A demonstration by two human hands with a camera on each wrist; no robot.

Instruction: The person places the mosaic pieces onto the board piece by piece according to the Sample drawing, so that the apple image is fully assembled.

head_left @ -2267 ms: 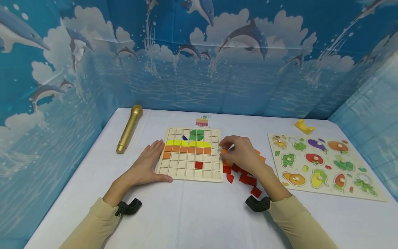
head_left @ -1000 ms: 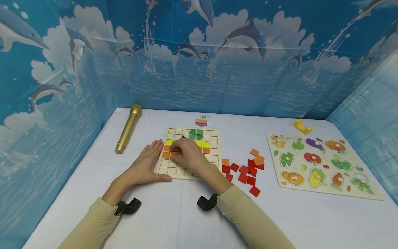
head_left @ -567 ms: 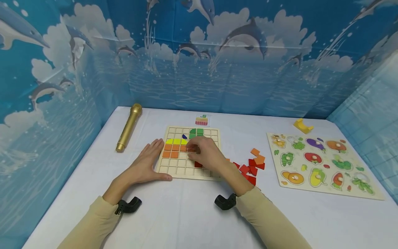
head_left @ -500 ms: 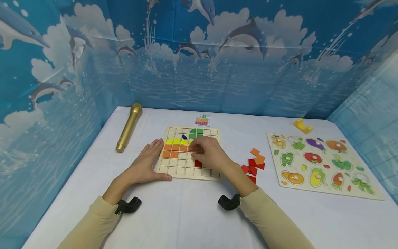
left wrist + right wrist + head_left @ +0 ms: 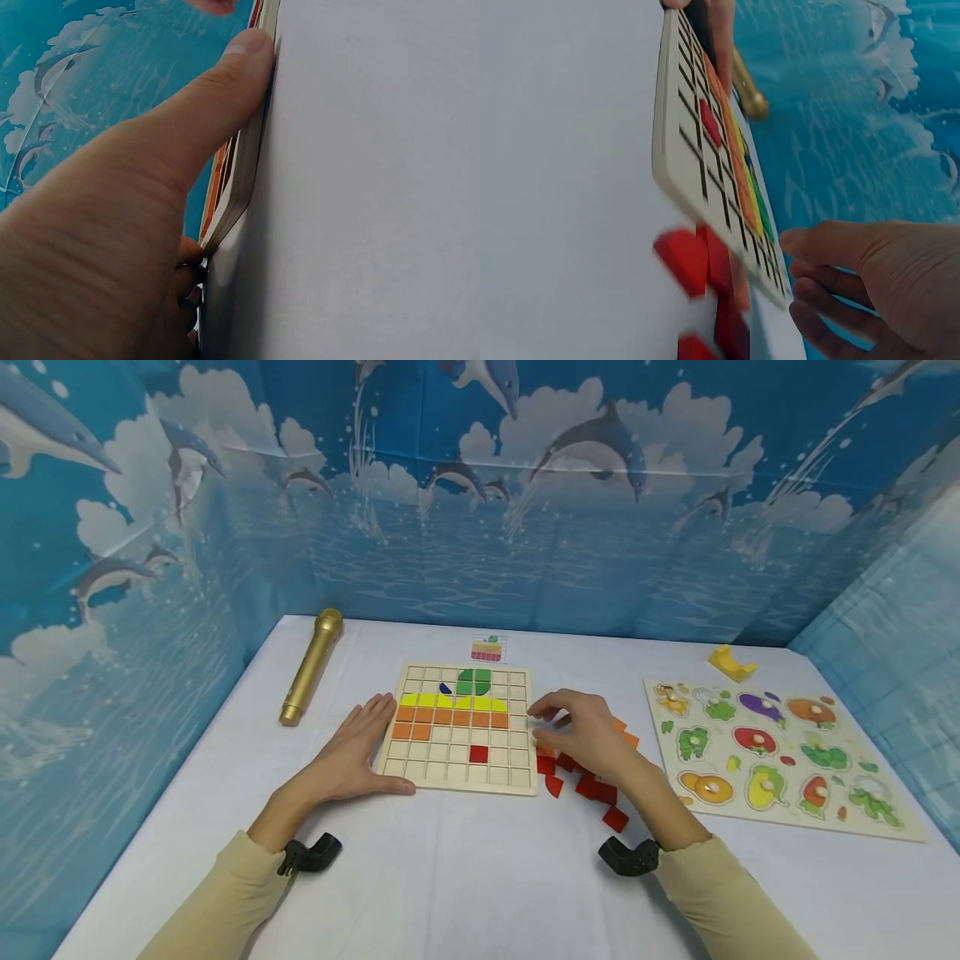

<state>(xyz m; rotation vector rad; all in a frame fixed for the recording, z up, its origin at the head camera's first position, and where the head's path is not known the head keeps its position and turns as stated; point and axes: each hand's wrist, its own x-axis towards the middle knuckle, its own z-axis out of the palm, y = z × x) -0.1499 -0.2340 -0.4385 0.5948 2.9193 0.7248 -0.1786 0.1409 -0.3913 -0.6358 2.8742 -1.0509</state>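
A square wooden grid board [image 5: 447,771] lies on the white table, with green, yellow, orange and blue tiles set in it. Two orange tiles [image 5: 412,732] stand in a second orange row, and a single red tile [image 5: 478,754] sits lower down. My left hand [image 5: 348,756] rests at the board's left side, its thumb along the front edge. Past the right edge, my right hand [image 5: 581,735] hovers above loose red tiles [image 5: 597,790] and orange ones, fingers loosely bent. In the right wrist view nothing shows between thumb and fingers; the hand partly covers the pile in the head view.
Behind the board lies a small picture card [image 5: 488,649]. A gold microphone [image 5: 312,667] is at the left. On the right are a vegetable puzzle board [image 5: 791,760] and a yellow curved piece [image 5: 732,664]. A dolphin-printed curtain [image 5: 480,543] surrounds the table.
An orange tile has been added to the second orange row. My right hand passed over the board and came back right to the loose tiles. My left hand stayed put.
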